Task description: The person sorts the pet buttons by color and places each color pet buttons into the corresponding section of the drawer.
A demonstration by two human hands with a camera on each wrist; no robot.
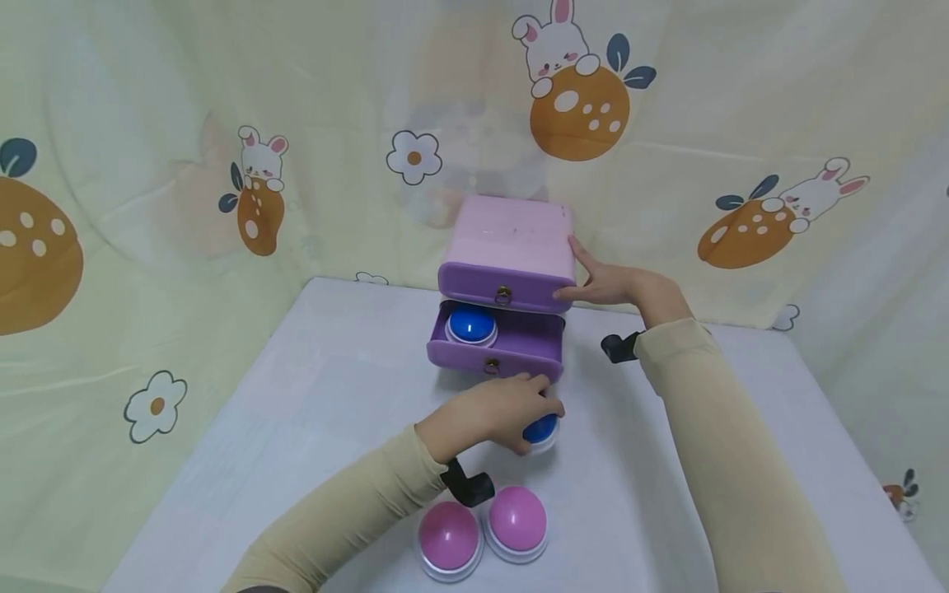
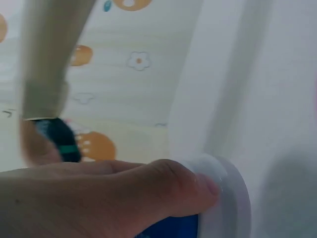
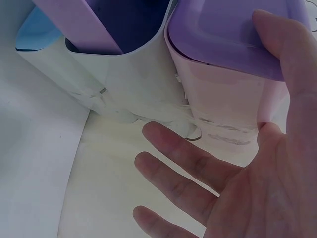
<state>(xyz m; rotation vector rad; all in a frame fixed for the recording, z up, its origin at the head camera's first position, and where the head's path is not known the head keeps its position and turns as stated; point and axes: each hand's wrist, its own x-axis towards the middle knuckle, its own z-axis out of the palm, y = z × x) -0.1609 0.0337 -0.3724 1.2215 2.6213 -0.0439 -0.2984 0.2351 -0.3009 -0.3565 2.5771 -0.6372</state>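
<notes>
My left hand grips a blue domed push button with a white base, just in front of the drawer cabinet. In the left wrist view, the thumb lies along the rim of the button's base. Whether the base touches the table, I cannot tell. At the cabinet's upper right, my right hand touches the purple top drawer front with its thumb and the pink side with a finger; the other fingers spread free. Below, the pulled-out purple drawer holds another blue push button on its left side.
Two pink domed push buttons, one left and one right, stand side by side on the white table near its front. A patterned cloth hangs behind the cabinet.
</notes>
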